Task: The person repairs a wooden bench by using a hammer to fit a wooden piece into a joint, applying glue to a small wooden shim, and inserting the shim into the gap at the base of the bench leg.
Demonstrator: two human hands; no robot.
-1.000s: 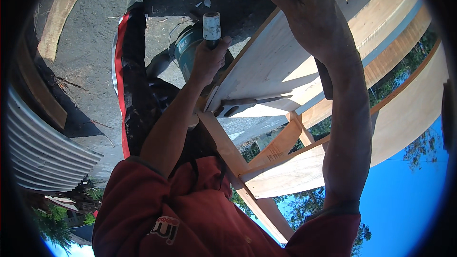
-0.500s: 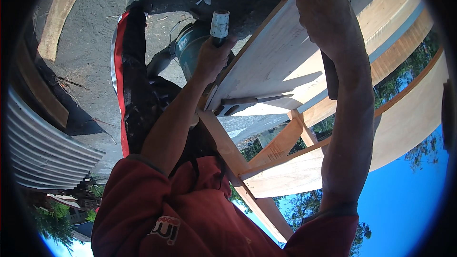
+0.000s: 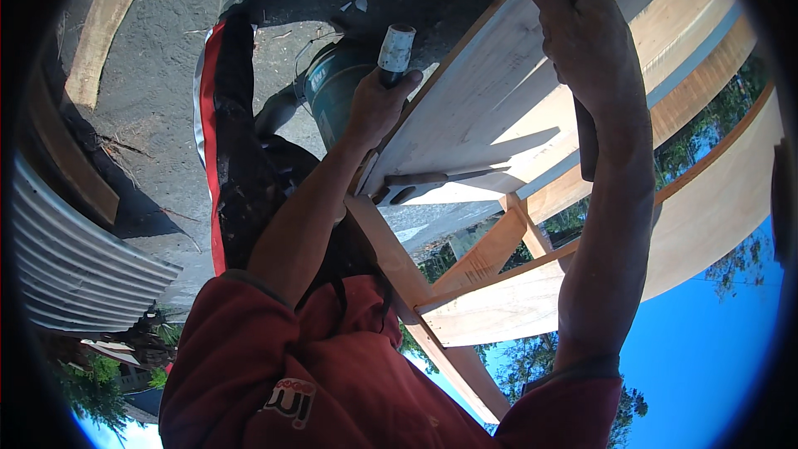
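A pale wooden board (image 3: 499, 108) slants across the upper middle of the view, its long edge running from the far right down toward the near centre, with the shadows of both arms falling on its face. The left hand (image 3: 378, 104) is closed in a fist around the dark handle of a tool (image 3: 395, 50) whose light, cylindrical end sticks up above the knuckles; the hand sits at the board's left edge, just beside it. The right hand (image 3: 586, 33) is laid on the far part of the board with fingers curled over it, loosely closed, pressing on the wood; whether it grips something else under the palm cannot be told. Below the board, wooden frame pieces (image 3: 490, 258) cross at angles. Left of the left hand stands a teal bucket (image 3: 332, 96) on the grey ground (image 3: 158, 75). Corrugated metal sheeting (image 3: 66, 258) lies at the left edge, and a plank (image 3: 104, 29) rests far left.
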